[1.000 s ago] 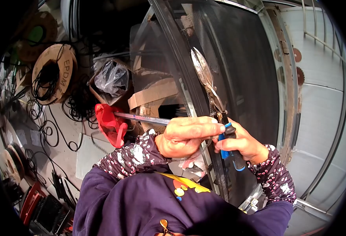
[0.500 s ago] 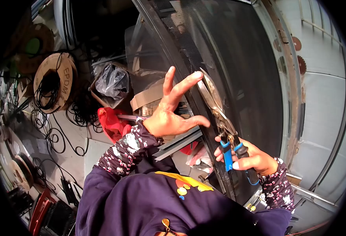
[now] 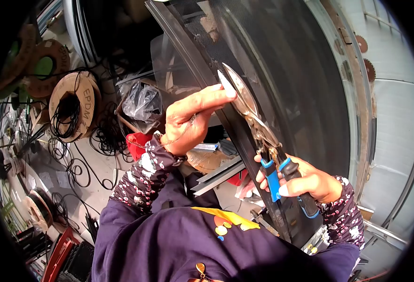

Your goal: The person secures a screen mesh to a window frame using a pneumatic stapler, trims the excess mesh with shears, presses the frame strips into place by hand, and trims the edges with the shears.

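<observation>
My right hand (image 3: 312,181) grips the blue-and-black handles of a pair of tin snips (image 3: 249,110), its blades parted and pointing away from me. The fingers of my left hand (image 3: 188,120) are pressed together, their tips beside the nearer blade; whether they touch it I cannot tell. A thin strand (image 3: 181,137) curves out from the left hand over the wrist; its other end is hidden in the fingers. Under the snips runs the dark bar of a frame (image 3: 200,58), with black mesh (image 3: 301,94) spread to its right.
Spools of black cord (image 3: 87,101) stand on the left, with loose coils on the floor. Clear plastic (image 3: 143,101) fills a box behind my left hand. Cut profiles (image 3: 218,176) jut out below it. Round saw blades (image 3: 369,69) are at the far right.
My left hand has gone from spread fingers to a pinch, and a thin strand now shows at it. The snips have shifted slightly left at their tips, their blades still apart.
</observation>
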A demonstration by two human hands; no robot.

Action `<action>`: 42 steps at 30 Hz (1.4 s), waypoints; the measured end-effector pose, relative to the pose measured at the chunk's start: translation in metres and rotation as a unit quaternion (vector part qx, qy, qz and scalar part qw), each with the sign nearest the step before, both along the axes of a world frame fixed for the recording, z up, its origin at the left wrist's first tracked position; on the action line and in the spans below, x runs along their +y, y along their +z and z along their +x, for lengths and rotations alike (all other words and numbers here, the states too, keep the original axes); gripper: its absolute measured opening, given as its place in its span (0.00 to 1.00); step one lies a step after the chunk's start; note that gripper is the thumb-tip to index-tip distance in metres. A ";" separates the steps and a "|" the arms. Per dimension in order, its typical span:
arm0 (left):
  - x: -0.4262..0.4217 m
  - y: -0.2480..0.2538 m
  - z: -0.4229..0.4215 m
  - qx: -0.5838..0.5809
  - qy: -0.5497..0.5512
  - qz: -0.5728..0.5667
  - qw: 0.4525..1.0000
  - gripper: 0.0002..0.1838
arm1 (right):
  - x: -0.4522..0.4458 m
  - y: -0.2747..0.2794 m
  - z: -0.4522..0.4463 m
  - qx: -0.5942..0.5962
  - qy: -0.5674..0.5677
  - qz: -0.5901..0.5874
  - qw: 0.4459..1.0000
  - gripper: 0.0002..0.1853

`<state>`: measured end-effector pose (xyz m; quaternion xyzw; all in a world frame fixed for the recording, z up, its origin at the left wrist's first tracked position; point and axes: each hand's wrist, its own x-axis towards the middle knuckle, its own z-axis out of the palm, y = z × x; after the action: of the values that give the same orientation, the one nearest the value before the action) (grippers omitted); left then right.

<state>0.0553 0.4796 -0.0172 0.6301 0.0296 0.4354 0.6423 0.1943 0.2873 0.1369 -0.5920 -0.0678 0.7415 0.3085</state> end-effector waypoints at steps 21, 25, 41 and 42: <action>-0.004 -0.001 -0.001 -0.059 -0.004 -0.057 0.997 0.20 | 0.050 -0.007 -0.012 -0.126 0.006 -0.016 0.992 0.25; -0.004 0.000 0.000 -0.063 -0.013 -0.057 0.996 0.22 | 0.056 -0.010 -0.014 -0.125 -0.012 -0.016 0.992 0.25; -0.010 0.004 -0.021 -0.089 -0.054 -0.030 0.994 0.25 | 0.078 -0.014 -0.012 -0.123 -0.003 -0.020 0.992 0.22; -0.010 0.003 -0.023 -0.079 -0.040 -0.012 0.996 0.24 | 0.078 -0.014 -0.010 -0.140 0.008 -0.019 0.990 0.21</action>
<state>0.0325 0.4701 -0.0144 0.5865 -0.0414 0.4574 0.6671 0.1841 0.3651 0.1229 -0.6950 -0.1012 0.6552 0.2785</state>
